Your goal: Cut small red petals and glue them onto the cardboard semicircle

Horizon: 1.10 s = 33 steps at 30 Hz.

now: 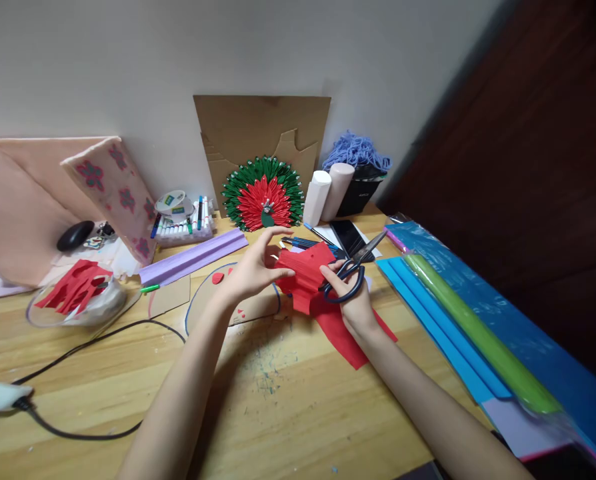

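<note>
My right hand (pixel 355 303) has dark-handled scissors (pixel 348 283) hooked in it, blades pointing up and to the right. Its thumb and fingers also pinch a piece of red crepe paper (pixel 301 267). At that paper's left edge is my left hand (pixel 255 267), thumb and fingers curved wide apart, the thumb tip at the paper; whether it touches is hard to tell. Under my right hand a larger red paper strip (pixel 341 337) lies on the table. Beneath my left wrist is a cardboard piece outlined in blue (pixel 203 303), with small red scraps on it.
A green-and-red peacock craft (pixel 263 200) leans on cardboard at the back. Markers (pixel 185 227), a purple paper strip (pixel 198 257) and a bowl of red scraps (pixel 73 293) are left. Right lie a phone (pixel 351 238) and rolled papers (pixel 478 327). A black cord (pixel 93 437) crosses the left.
</note>
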Each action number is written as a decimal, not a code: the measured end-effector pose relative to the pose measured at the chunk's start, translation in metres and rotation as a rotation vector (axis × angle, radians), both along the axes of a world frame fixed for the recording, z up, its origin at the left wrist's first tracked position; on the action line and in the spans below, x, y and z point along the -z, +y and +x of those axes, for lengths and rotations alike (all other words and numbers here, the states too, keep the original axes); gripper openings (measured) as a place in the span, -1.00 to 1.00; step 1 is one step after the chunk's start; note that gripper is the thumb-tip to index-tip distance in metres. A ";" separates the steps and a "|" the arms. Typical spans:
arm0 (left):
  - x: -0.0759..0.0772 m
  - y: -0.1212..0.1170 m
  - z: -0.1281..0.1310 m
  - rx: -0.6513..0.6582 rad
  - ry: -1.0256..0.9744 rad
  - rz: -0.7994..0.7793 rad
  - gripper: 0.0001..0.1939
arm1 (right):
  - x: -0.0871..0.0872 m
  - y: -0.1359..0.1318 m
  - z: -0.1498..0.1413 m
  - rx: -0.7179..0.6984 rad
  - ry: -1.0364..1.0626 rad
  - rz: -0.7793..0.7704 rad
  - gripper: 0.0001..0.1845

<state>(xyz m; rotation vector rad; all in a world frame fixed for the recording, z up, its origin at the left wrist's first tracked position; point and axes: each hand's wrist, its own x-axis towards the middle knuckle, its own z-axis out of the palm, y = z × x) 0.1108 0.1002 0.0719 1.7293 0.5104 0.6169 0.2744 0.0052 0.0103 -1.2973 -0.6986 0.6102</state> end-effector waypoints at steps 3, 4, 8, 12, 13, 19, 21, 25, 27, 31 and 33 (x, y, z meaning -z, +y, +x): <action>-0.001 0.000 0.001 0.005 -0.017 0.087 -0.47 | 0.002 0.001 0.001 -0.005 0.056 0.005 -0.65; -0.001 0.000 0.001 0.014 0.003 0.132 -0.55 | 0.001 0.002 0.001 -0.009 0.075 0.006 -0.65; 0.001 0.003 0.000 0.019 0.133 0.294 -0.77 | 0.001 0.002 0.001 -0.023 0.124 0.007 -0.64; 0.002 0.004 0.000 -0.012 0.141 0.331 -0.74 | 0.001 0.002 0.000 -0.017 0.064 -0.001 -0.59; 0.002 0.004 0.000 -0.024 0.134 0.340 -0.74 | 0.000 0.001 0.000 -0.030 0.025 -0.019 -0.57; 0.001 0.001 0.001 -0.084 0.090 0.370 -0.79 | -0.003 -0.005 -0.001 -0.007 -0.282 -0.112 -0.58; 0.001 0.001 0.002 -0.099 0.106 0.381 -0.85 | -0.004 -0.005 -0.001 -0.004 -0.294 -0.104 -0.62; 0.000 0.001 0.003 -0.169 0.125 0.534 -0.91 | -0.003 -0.004 -0.003 -0.071 -0.222 -0.033 -0.64; -0.001 0.001 0.003 -0.233 0.135 0.652 -0.93 | -0.002 -0.004 -0.003 -0.073 -0.194 0.028 -0.63; -0.004 -0.003 0.001 -0.183 0.182 0.708 -0.93 | -0.004 -0.006 -0.002 -0.024 -0.281 0.115 -0.56; -0.006 -0.006 0.001 -0.079 0.226 0.635 -0.92 | -0.006 -0.008 -0.002 -0.088 -0.333 0.121 -0.55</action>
